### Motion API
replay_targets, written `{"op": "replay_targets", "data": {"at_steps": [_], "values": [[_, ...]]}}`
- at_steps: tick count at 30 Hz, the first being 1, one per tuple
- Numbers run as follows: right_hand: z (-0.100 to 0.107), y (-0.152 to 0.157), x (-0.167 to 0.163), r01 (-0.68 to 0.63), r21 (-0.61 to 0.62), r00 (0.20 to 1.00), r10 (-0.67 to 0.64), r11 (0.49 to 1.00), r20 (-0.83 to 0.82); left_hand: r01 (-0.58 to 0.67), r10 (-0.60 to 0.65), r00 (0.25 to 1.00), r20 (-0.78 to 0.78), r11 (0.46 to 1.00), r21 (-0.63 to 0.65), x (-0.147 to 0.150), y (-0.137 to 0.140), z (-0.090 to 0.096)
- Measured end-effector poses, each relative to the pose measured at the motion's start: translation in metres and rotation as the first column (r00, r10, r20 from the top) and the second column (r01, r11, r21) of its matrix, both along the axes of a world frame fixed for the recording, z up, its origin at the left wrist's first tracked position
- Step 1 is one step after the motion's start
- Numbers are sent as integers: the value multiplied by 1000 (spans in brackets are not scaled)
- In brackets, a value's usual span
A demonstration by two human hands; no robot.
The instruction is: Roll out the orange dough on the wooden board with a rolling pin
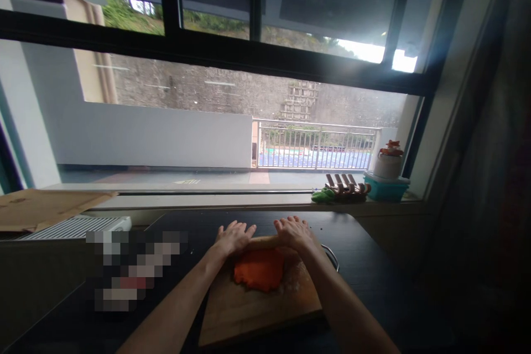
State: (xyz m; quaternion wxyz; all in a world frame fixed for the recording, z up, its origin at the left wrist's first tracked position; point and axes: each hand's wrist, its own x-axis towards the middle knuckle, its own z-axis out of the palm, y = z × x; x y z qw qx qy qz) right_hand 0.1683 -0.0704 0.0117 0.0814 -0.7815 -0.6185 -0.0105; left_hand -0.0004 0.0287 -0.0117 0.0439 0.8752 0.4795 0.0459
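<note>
Two bare hands on a rolling pin, seen from above; clock directions are taken from the orange dough [259, 271] as the dial's centre. The dough lies flattened, with an uneven edge, on a wooden board [249, 318], just below the rolling pin [264, 242], which crosses at 12 o'clock. The left hand [235, 237], between 10 and 11 o'clock, rests over one end of the pin; the right hand [292, 232], between 1 and 2 o'clock, covers the other. In both, the grip is wide: the fingers extend past the pin rather than curl around it. Pale marks [293, 277] speckle the board just past 3 o'clock, and a metal handle [333, 258] curves out at its edge at 3 o'clock. The board sits on a dark table [369, 271]. On the windowsill [215, 201], a green object [322, 195] lies between 1 and 2 o'clock, beside a brown rack [348, 189] at 2 o'clock; next to the latter, a teal box [386, 189] bears a white container [386, 166]. A metal railing [317, 146] stands outdoors at 1 o'clock.
</note>
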Motion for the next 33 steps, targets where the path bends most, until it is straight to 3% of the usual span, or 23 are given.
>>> {"op": "replay_targets", "data": {"at_steps": [7, 10, 13, 19, 23, 33], "values": [[-35, -57, -15, -32, 130, 999, 36, 991, -31, 71, -78, 996, 48, 988, 134, -30, -56, -10], [-39, -68, -19, -56, 132, 997, 64, 990, -53, 87, -96, 994, 48, 984, 158, -36, -67, -11], [-28, -54, -17, -26, 92, 999, 29, 995, -33, 74, -83, 995, 48, 983, 168, -28, -54, -9], [-1, -4, -2, 27, 1, 999, -27, 1000, -38, -17, 13, 999, 46, 996, 86, 3, -1, -2], [1, 1, 0, 20, -8, 999, -20, 1000, -34, -28, 26, 998, 50, 999, 44, 5, 6, -3], [-54, -75, -23, -41, 179, 998, 48, 983, -36, 133, -154, 983, 102, 973, 188, -48, -79, -15]]}}
